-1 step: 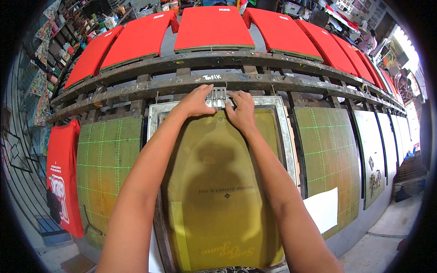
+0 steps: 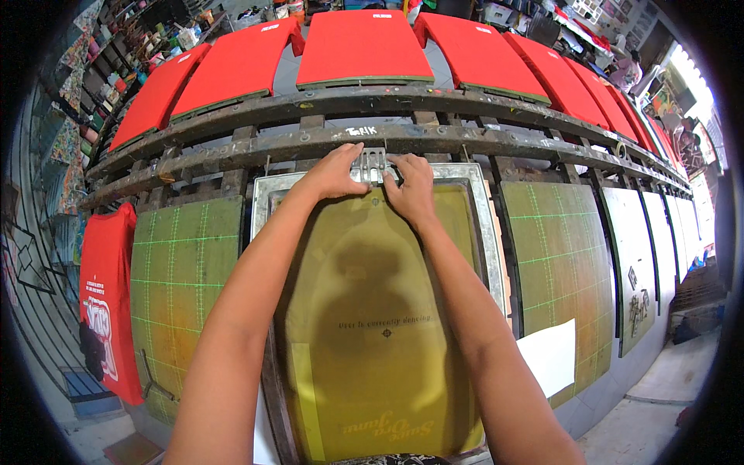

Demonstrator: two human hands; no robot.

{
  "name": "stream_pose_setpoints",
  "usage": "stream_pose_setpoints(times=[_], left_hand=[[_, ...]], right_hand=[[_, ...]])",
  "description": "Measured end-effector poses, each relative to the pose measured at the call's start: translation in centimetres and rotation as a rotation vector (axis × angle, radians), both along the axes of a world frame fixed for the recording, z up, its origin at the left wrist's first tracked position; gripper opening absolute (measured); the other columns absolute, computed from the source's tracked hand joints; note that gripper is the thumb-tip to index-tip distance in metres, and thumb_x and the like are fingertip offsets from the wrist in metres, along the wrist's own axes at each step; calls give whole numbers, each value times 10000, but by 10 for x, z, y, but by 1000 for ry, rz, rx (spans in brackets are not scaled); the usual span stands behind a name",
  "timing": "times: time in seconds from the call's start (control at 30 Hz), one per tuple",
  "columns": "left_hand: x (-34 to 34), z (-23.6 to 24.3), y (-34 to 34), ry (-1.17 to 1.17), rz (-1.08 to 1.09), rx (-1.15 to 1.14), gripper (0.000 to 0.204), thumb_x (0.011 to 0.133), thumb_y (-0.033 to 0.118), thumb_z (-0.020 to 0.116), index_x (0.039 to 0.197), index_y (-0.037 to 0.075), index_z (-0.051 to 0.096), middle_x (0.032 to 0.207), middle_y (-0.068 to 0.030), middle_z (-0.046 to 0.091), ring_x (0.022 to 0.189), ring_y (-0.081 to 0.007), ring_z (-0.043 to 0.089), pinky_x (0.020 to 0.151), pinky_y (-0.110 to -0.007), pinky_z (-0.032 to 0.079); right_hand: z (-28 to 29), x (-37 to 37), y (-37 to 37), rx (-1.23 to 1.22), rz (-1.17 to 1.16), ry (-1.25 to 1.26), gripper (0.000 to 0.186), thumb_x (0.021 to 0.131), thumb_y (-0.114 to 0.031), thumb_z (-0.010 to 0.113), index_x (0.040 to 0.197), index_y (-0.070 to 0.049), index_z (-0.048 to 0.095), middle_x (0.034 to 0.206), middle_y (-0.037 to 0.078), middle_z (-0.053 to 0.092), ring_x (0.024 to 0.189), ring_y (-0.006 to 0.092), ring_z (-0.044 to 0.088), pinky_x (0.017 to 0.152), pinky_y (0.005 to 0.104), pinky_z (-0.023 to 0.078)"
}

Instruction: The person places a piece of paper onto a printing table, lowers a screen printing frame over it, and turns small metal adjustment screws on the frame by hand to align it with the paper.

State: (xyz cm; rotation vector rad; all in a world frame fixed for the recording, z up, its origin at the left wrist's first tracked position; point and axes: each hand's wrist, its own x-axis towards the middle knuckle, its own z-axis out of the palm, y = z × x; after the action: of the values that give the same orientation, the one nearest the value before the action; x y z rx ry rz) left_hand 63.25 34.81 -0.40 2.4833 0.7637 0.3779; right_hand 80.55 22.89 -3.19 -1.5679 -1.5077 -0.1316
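The top bar of a scuffed, rectangular metal frame [image 2: 488, 225] is gripped by both hands, thumbs toward the mesh. A slotted metal bracket [image 2: 372, 164] is flanked by the left hand [image 2: 335, 177] and the right hand [image 2: 413, 186], all fingers bent. Smooth, translucent yellow-green mesh [image 2: 372, 387] is stretched within the frame and is marked by dark lettering, a small round target and a broad shadow. The frame is set lengthwise below a rough, paint-spotted beam [image 2: 263, 144], between two flat green boards [image 2: 554, 256] ruled with bright grid lines. The right board is partly covered by white paper [image 2: 549, 358]. Beyond the beam, matt red shirts [image 2: 364, 46] are spread flat.
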Motion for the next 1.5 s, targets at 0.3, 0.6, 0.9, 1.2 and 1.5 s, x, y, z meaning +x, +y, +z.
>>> stream_pose_setpoints(times=[0.3,0.6,0.9,1.2,1.5], left_hand=[[3,11,-10,-27,44,-30,1058,662,402,813,1449,-103,319,1405,-287,457,1307,-381,462,1088,-374,383],[-98,56,-113,-200,218,-24,927,764,379,791,1515,106,322,1476,-235,386,1389,-377,362,1156,-433,281],[-402,59,-306,-148,1069,100,503,807,210,737,1243,18,576,1229,-210,589,1158,-362,568,997,-429,446],[-585,-8,-379,141,1467,337,449,795,235,738,1160,2,617,1042,-215,609,974,-384,591,882,-453,471],[-509,26,-402,168,926,157,255,770,203,738,974,60,681,1085,-128,592,1091,-331,505,926,-426,436]], right_hand=[[-7,9,1,42,-7,-4,358,773,-176,704,1095,-31,644,1013,144,626,1026,342,545,913,466,404],[-25,12,9,23,28,-10,380,814,-196,652,1167,-54,639,1143,161,637,1115,353,553,1010,470,395],[-5,55,-1,-176,186,336,379,1003,-251,505,1263,3,613,1255,150,633,1187,250,563,1048,359,386],[80,-101,-123,-289,328,490,348,1002,-205,510,1250,15,615,1221,128,635,1165,218,570,1030,347,408],[90,-143,-287,-612,370,636,276,947,-120,587,1179,20,638,1165,120,655,1118,210,594,990,347,445]])
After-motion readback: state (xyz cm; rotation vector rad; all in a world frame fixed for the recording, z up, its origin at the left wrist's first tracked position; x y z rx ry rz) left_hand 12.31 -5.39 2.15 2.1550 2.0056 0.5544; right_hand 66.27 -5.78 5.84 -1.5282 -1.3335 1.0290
